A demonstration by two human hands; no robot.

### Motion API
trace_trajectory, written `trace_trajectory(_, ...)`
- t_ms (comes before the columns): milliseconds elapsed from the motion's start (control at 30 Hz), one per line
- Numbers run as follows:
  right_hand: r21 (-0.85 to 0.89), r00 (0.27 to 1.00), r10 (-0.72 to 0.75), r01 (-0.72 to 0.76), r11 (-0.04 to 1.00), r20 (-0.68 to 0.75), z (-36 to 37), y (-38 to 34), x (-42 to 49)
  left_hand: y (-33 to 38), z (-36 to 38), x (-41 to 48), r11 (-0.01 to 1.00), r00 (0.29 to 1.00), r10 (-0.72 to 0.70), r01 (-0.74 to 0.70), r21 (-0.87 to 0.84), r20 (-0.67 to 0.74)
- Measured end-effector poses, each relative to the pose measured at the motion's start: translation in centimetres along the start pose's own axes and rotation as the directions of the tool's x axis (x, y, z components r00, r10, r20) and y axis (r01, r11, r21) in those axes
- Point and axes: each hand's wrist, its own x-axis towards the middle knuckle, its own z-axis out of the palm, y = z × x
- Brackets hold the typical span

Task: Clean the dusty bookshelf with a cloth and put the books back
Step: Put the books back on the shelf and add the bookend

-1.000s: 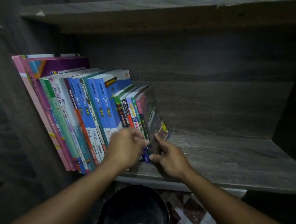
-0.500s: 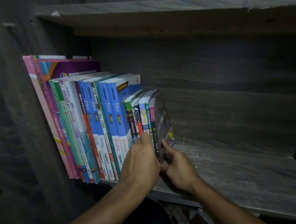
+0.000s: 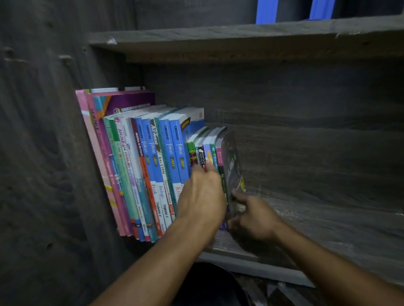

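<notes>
A row of books (image 3: 150, 169) stands upright at the left end of the dark wooden shelf (image 3: 328, 218), leaning slightly left. At the row's right end are several smaller books (image 3: 203, 143), the outermost with a dark cover (image 3: 232, 165). My left hand (image 3: 202, 195) lies with its fingers pressed against the spines of the small books. My right hand (image 3: 254, 218) touches the lower part of the dark cover, fingers extended against it. No cloth is in view.
The shelf's right part is bare wood with a dusty sheen. An upper shelf board (image 3: 248, 33) runs overhead, with blue objects (image 3: 268, 4) above it. A dark round container (image 3: 210, 292) sits below the shelf front edge. The cabinet's side wall (image 3: 44, 161) is at the left.
The view has drawn closer and shifted. The small books now stand more upright against the row. My left hand has slid up onto their spines; my right hand stays at the dark cover.
</notes>
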Motion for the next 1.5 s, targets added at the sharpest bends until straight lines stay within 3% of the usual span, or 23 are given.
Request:
trace_trajectory(133,0.099,0.98,-0.121,0.137,0.986,-0.156,-4.6,-3.4,0.4,-1.8,-1.0,0.9,0.988,0.99,0.101,-0.112,-0.107,-0.103)
trace_trajectory(233,0.161,0.945,-0.222,0.264,0.951,-0.241,-7.4,-6.9,0.9,-3.0,-1.1,2.2,0.994,0.99,0.099,-0.104,-0.043,-0.101)
trace_trajectory(400,-0.117,0.929,-0.345,0.331,0.937,-0.132,-8.3,-10.2,1.9,-2.2,-0.7,2.8,0.996,0.982,0.039,-0.053,-0.071,-0.183)
trace_trajectory(500,-0.117,0.935,-0.347,0.337,0.934,-0.073,-8.0,-10.1,2.1,-1.7,-0.4,3.1,0.992,0.985,-0.028,0.006,-0.125,-0.17)
trace_trajectory(767,-0.023,0.949,-0.283,0.282,0.959,-0.14,-8.0,-8.9,2.5,-3.4,-1.4,1.4,0.92,0.985,-0.054,-0.014,-0.391,-0.161)
trace_trajectory(900,0.007,0.927,-0.267,0.279,0.96,-0.262,-6.9,-8.2,2.2,-4.7,-2.2,0.0,0.898,0.976,-0.033,-0.066,-0.435,-0.217)
trace_trajectory(1033,0.141,0.933,-0.262,0.301,0.943,-0.245,-6.8,-8.1,2.0,-4.2,-2.6,-0.9,0.896,0.962,-0.044,-0.081,-0.436,-0.27)
trace_trajectory(1167,0.199,0.955,-0.235,0.269,0.942,-0.181,-7.1,-8.0,2.2,-2.9,-2.4,-2.2,0.909,0.974,0.013,-0.106,-0.402,-0.227)
trace_trajectory(1367,0.05,0.961,-0.261,0.266,0.963,-0.094,-7.4,-8.5,1.2,-2.9,-4.6,-0.1,0.949,0.995,-0.037,0.008,-0.316,-0.088)
trace_trajectory(1500,0.075,0.976,-0.199,0.206,0.976,-0.083,-7.0,-7.5,0.2,-3.4,-7.2,-1.3,0.933,0.997,-0.064,0.049,-0.357,-0.032)
